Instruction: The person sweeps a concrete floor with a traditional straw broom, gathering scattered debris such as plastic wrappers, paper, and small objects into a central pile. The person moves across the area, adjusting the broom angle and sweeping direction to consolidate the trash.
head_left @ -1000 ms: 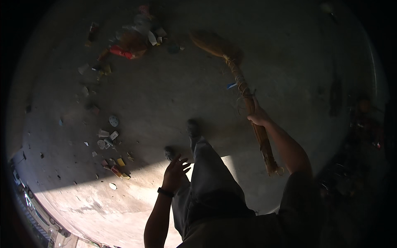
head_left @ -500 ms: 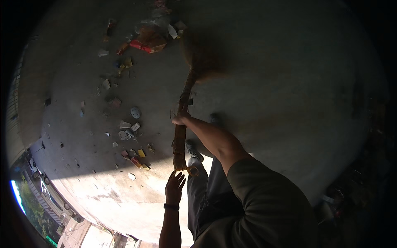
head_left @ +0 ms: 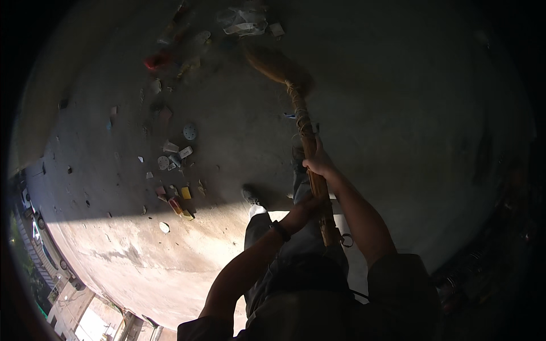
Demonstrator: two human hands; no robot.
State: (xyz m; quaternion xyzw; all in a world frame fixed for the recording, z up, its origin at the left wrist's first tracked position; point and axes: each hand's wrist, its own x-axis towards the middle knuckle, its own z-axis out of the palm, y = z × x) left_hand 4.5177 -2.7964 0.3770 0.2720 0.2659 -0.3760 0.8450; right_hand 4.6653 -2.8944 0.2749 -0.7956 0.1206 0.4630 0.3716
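Note:
A straw broom (head_left: pixel 298 105) stretches away from me over the concrete floor, its bristle head (head_left: pixel 276 67) at the far end and blurred at the edges. My right hand (head_left: pixel 320 161) is wrapped round the middle of the wooden handle. Lower down, my left hand (head_left: pixel 306 211), with a dark band on its wrist, closes on the handle nearer its butt end; its fingers are partly hidden. A ring hangs by that end. Just beyond the bristles lie crumpled clear plastic (head_left: pixel 244 25) and a small pale piece (head_left: pixel 276 29).
Scattered litter covers the floor to the left: a blurred red piece (head_left: pixel 158 60), a round disc with holes (head_left: pixel 189 132), pale scraps (head_left: pixel 170 146) and a yellow piece (head_left: pixel 186 192). Sunlight falls across the near left floor. Parked vehicles (head_left: pixel 48 244) stand at the far left; dim clutter sits at right.
My left hand has gone from open beside the handle's end to gripping the handle. The handle's near end has swung right. Red and brown litter by the bristles has shifted left.

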